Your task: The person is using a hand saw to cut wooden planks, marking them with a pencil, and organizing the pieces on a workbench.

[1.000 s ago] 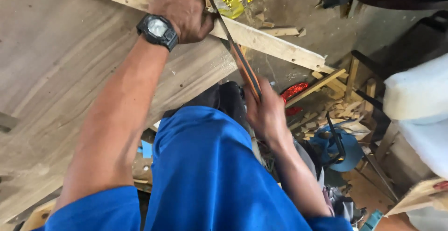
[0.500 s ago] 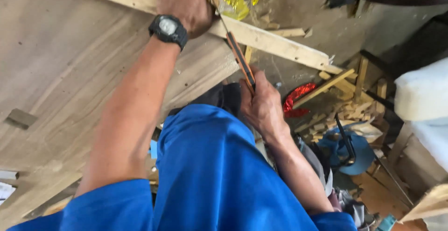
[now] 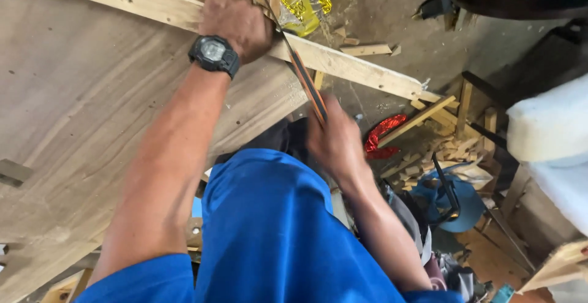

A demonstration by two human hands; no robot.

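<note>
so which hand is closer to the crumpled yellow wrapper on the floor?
Left. The left hand presses on the wooden batten right beside the yellow wrapper. The right hand grips the saw handle lower down, farther from it.

Left hand (image 3: 236, 18), arm outstretched, presses palm-down on the wooden batten (image 3: 343, 64); right hand (image 3: 334, 140), just below it, stays fisted.
</note>
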